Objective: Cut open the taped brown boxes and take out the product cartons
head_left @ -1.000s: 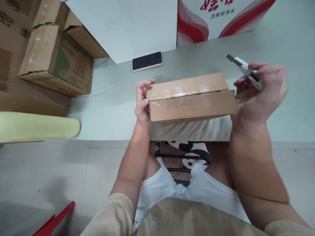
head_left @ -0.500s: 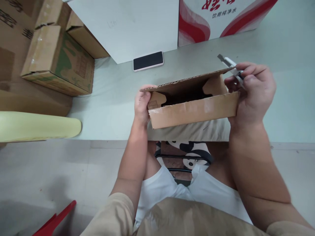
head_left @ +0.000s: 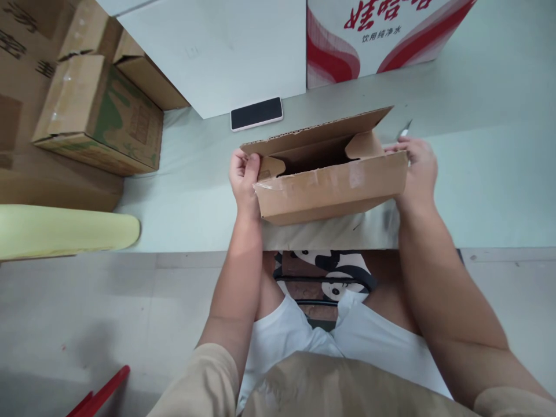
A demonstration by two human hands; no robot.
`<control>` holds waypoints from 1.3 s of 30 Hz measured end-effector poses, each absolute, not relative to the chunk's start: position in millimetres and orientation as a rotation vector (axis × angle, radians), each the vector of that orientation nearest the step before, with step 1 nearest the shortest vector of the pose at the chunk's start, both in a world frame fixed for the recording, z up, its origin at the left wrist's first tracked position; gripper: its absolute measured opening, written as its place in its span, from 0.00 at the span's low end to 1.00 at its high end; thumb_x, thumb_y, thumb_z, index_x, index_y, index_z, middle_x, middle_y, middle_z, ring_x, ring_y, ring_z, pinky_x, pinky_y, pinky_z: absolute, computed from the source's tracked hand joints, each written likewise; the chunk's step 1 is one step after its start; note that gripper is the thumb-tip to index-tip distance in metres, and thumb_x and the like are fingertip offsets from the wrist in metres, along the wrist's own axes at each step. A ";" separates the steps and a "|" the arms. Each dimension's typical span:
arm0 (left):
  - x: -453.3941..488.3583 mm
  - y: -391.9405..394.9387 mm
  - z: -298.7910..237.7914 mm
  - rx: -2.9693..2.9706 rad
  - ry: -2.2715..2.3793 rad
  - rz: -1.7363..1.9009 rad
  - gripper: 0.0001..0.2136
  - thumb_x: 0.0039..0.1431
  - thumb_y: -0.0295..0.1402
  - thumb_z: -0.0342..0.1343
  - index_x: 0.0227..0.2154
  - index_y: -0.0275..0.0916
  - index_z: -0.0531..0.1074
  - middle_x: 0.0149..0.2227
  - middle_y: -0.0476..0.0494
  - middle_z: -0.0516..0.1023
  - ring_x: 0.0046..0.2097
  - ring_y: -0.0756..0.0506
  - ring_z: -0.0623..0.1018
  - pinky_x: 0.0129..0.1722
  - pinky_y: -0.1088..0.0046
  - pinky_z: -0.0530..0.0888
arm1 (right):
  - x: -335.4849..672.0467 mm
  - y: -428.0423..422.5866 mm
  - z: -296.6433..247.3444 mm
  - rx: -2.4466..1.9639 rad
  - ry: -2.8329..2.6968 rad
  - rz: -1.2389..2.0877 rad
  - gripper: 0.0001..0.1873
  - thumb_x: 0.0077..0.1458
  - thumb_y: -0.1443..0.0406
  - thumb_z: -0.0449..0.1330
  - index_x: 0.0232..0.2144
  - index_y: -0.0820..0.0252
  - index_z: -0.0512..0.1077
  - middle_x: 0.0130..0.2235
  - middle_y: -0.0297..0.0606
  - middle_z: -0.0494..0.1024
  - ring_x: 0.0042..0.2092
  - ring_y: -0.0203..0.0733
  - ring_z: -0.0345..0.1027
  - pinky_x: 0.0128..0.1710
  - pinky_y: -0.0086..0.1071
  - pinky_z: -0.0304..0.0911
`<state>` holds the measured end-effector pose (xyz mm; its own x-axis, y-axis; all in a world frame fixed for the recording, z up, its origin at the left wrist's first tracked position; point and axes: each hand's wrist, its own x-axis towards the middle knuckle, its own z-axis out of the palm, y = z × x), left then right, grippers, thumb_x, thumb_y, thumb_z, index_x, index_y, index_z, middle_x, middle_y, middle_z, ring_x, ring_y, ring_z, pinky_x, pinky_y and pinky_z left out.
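A flat brown cardboard box (head_left: 332, 188) rests on the near edge of the pale green table (head_left: 478, 174), its lid raised toward the back and its dark inside showing. My left hand (head_left: 242, 180) grips the box's left end, thumb on the side flap. My right hand (head_left: 416, 171) presses against the box's right end. The tip of a white utility knife (head_left: 405, 130) pokes out just above that hand's fingers; the rest of the knife is hidden behind the hand.
A phone (head_left: 256, 113) lies face down behind the box. A white box (head_left: 208, 52) and a red-and-white carton (head_left: 373, 35) stand at the back. Brown cartons (head_left: 95, 110) are stacked at the left, with a pale yellow roll (head_left: 65, 230) below them.
The taped lid was shut one second ago and now stands open. My right hand, holding the knife in the air, has come down against the box's right end.
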<state>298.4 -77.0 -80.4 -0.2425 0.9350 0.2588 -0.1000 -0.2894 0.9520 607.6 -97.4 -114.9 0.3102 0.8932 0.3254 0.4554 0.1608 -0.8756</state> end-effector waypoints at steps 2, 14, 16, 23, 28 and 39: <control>297.9 -77.5 -79.0 1.212 1.232 1.774 0.26 0.54 0.60 0.65 0.29 0.43 0.62 0.29 0.53 0.65 0.34 0.50 0.72 0.40 0.72 0.72 | 594.2 -100.9 -90.7 -1.332 -1.148 0.459 0.06 0.56 0.63 0.60 0.31 0.59 0.75 0.37 0.43 0.77 0.42 0.44 0.71 0.47 0.42 0.67; 302.0 -101.6 -61.6 1.656 1.069 1.486 0.29 0.62 0.63 0.50 0.25 0.45 0.79 0.41 0.43 0.76 0.50 0.40 0.75 0.59 0.57 0.71 | 581.3 -124.5 -37.3 -0.833 -1.492 0.710 0.30 0.61 0.37 0.55 0.29 0.51 0.83 0.34 0.38 0.80 0.46 0.48 0.76 0.62 0.55 0.67; 294.2 -101.9 -63.3 1.759 1.062 1.340 0.33 0.63 0.66 0.43 0.26 0.46 0.82 0.50 0.42 0.75 0.57 0.36 0.71 0.65 0.51 0.65 | 587.3 -125.4 -39.0 -0.864 -1.697 0.752 0.37 0.65 0.37 0.44 0.31 0.48 0.85 0.43 0.39 0.82 0.54 0.50 0.73 0.66 0.54 0.62; 297.9 -103.8 -67.2 1.649 1.023 1.508 0.34 0.61 0.67 0.38 0.22 0.44 0.74 0.49 0.40 0.70 0.55 0.35 0.70 0.63 0.52 0.68 | 580.3 -132.3 -38.1 -0.861 -1.686 0.759 0.32 0.68 0.44 0.45 0.29 0.53 0.80 0.50 0.40 0.78 0.53 0.51 0.69 0.64 0.55 0.61; 310.9 -104.2 -63.7 1.399 0.991 1.843 0.27 0.61 0.65 0.44 0.28 0.44 0.62 0.45 0.43 0.67 0.51 0.38 0.71 0.55 0.55 0.72 | 561.7 -132.9 -45.6 -0.735 -1.345 0.552 0.22 0.63 0.53 0.55 0.22 0.59 0.67 0.46 0.42 0.74 0.52 0.49 0.66 0.65 0.53 0.56; 269.5 -151.2 -1.9 1.743 1.029 2.012 0.14 0.59 0.39 0.59 0.20 0.43 0.68 0.21 0.51 0.59 0.25 0.48 0.63 0.25 0.68 0.62 | 527.5 -170.7 -42.1 -0.595 -1.555 0.371 0.14 0.58 0.57 0.53 0.23 0.55 0.64 0.43 0.43 0.70 0.48 0.52 0.63 0.51 0.55 0.64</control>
